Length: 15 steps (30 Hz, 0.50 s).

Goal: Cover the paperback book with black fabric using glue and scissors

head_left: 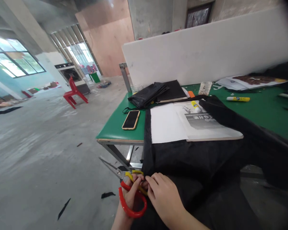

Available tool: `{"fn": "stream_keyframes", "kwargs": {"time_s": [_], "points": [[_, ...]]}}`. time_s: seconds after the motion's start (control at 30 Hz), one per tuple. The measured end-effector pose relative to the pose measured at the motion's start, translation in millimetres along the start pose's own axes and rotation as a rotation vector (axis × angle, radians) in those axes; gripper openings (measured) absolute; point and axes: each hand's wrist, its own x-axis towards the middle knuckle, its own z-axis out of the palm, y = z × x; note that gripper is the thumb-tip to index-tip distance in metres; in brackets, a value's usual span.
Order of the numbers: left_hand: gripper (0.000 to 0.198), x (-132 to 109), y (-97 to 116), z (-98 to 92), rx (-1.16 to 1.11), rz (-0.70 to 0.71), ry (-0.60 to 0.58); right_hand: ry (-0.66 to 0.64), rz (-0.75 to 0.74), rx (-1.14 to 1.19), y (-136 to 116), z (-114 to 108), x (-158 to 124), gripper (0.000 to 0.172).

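Observation:
My left hand [132, 193] is closed and holds a pair of scissors [132, 212] with red and yellow handles. The blades are slightly parted and point up and left over the floor, away from the black cloth [182, 159]. Fingers of my right hand [163, 196] are closed at the left edge of that cloth, touching my left fingertips. What exactly sits between the fingertips is partly hidden. From the green table top the cloth hangs down over the front edge. An open book [168, 123] with white and printed pages lies on it, bearing a yellow glue stick [196, 106].
A phone [131, 120] lies near the left corner of the green table [115, 126]. Behind it are black folded fabric [147, 95], a plastic cup [205, 88] and another glue stick [238, 99]. A white board [201, 54] stands behind. A red chair [74, 92] and black scraps are on the floor.

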Motion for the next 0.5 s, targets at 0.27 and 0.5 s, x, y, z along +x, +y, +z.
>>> {"fn": "stream_keyframes", "kwargs": {"time_s": [0.27,0.5], "points": [[0.024,-2,-4,-6.8,0.049,-0.035,-0.037,-0.158,0.214,0.36,-7,5,-7,0.016],[0.023,-8,-19,-7.6,-0.002,-0.126,-0.042,-0.239,0.236,0.397,-2,2,-8,0.01]]}}
